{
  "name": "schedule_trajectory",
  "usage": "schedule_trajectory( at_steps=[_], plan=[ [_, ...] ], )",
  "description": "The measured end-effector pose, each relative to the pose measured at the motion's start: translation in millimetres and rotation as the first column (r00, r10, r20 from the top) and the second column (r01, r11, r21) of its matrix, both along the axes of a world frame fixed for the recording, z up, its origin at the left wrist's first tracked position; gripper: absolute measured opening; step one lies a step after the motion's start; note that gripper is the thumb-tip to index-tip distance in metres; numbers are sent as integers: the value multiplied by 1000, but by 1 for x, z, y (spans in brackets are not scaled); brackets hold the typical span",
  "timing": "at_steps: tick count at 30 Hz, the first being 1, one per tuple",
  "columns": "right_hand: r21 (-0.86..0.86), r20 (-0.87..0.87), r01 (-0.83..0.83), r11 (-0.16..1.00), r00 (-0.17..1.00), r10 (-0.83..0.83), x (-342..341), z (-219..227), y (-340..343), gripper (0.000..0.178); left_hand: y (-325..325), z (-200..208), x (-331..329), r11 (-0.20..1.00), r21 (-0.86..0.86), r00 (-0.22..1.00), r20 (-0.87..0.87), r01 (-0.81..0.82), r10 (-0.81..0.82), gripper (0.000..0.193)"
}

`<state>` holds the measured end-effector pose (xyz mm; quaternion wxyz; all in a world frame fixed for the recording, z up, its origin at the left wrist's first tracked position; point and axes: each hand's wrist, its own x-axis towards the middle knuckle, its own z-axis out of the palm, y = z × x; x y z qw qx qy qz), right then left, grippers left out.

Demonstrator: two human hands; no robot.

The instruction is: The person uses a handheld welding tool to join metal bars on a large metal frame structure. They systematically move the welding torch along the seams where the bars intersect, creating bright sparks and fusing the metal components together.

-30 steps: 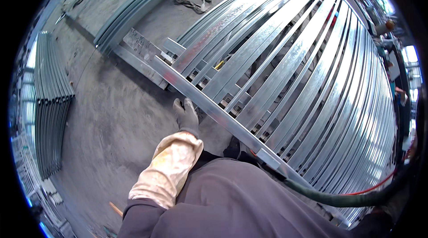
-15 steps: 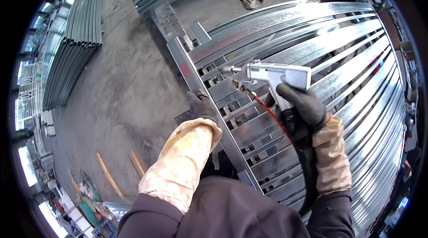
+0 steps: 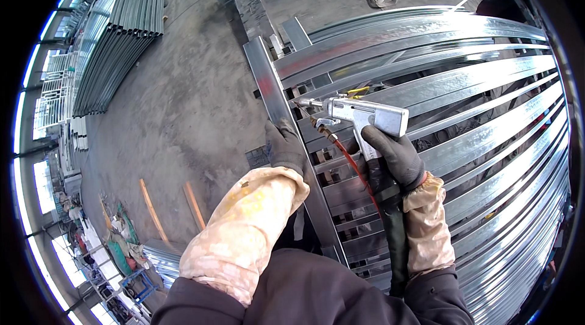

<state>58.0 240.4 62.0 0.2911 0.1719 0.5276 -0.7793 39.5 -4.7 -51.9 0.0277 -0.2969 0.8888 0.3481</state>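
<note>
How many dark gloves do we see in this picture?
2: the left glove is at the edge of a long metal bar; the right glove grips the silver gun. Others may be hidden.

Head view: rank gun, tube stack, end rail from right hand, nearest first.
1. Gun: held in right hand.
2. End rail: left of it, at left hand.
3. Tube stack: upper left, across the floor.
</note>
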Motion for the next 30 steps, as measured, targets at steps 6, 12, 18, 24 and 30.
schedule_trajectory(
  at_steps=[6, 12, 18, 24, 30],
  plan=[
    [2, -22, 16, 1000, 1000, -16, -2, -15, -1, 41, 5, 6, 0, 1000, -9, 1000, 13, -5, 6, 61],
    [-59, 30, 15, 998, 999, -13, -2, -20, -1, 41, 6, 10, 1, 1000, -18, 1000, -12, -7, 6, 59],
    [-49, 44, 31, 998, 999, -29, -1, -22, -1, 43, 6, 5, 2, 1000, -21, 999, -43, -6, 5, 58],
    [-53, 44, 8, 999, 999, -6, 0, -25, 0, 41, 4, 6, 2, 1000, -11, 1000, -9, -2, 2, 58],
    [-22, -47, 1, 1000, 999, -2, 0, -28, 0, 38, 8, 17, 0, 1000, -8, 1000, 8, 5, -5, 59]
  ],
)
